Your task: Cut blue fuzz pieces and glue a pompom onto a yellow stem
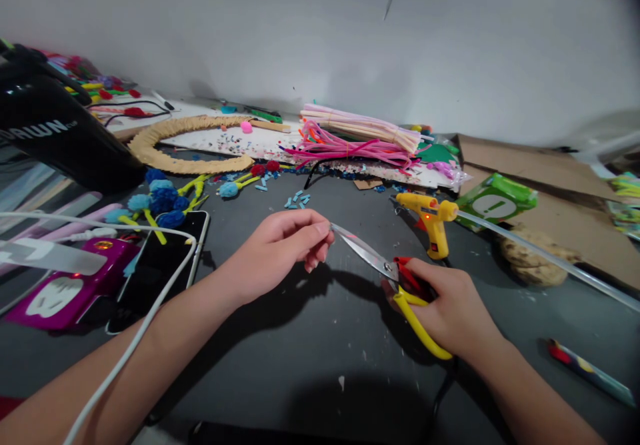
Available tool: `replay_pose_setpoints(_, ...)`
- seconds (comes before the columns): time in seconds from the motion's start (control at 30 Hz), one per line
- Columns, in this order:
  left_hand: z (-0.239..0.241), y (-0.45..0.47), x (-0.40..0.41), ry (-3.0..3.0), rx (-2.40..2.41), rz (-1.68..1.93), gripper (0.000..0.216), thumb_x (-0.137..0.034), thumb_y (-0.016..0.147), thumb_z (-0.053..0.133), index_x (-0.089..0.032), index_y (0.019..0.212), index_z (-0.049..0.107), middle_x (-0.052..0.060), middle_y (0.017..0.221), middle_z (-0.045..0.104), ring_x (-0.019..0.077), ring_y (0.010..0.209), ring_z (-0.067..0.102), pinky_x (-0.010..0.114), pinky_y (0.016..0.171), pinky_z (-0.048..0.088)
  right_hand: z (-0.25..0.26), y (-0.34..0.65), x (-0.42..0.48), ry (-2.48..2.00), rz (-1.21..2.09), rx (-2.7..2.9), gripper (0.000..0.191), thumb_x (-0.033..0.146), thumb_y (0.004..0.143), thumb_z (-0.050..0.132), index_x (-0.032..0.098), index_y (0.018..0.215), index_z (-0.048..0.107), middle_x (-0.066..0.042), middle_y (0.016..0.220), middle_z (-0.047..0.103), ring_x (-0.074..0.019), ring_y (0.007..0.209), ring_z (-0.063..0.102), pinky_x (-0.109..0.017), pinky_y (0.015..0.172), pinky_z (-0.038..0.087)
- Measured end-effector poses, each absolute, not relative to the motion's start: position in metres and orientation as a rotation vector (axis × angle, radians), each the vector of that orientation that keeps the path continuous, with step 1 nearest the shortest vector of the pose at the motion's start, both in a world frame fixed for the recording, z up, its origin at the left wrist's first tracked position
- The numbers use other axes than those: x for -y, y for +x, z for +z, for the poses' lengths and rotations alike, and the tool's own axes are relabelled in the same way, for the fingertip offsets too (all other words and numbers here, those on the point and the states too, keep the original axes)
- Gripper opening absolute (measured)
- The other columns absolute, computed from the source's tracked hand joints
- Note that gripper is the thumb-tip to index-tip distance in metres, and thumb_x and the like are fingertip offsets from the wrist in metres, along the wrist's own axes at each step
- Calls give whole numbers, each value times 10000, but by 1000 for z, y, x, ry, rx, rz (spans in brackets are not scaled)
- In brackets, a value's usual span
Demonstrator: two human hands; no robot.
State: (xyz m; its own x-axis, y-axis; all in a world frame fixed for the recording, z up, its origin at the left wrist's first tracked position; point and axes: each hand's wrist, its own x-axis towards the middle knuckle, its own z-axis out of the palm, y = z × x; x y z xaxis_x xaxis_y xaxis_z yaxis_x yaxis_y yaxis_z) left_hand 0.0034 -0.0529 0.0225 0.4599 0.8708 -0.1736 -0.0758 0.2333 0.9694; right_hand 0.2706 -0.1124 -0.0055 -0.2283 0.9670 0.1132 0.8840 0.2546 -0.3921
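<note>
Shiny metal scissor blades (364, 250), smooth plastic handles (419, 328), matt tabletop (250, 371).

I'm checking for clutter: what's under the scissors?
Under the scissors, near their blades, the shadowed grey table shows. The right hand and yellow handle cover what lies directly beneath them; that cannot be seen.

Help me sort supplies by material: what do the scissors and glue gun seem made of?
Scissors: silvery, reflective blades suggest polished metal; evenly coloured red and yellow handles, probably smooth plastic. Glue gun: solid yellow, moulded look suggests satin plastic.
</note>
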Motion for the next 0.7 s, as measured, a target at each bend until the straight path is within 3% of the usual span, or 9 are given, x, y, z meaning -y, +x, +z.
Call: replay_pose_setpoints(0.7,26,3,53,1164,-890,777,232,-340,913,605,-144,790,617,-10,651,575,78,589,507,196,572,420,-4,270,112,-1721,339,2207,210,430,774,663,222,779,633,39,580,515,-128,536,449,-237,542,360)
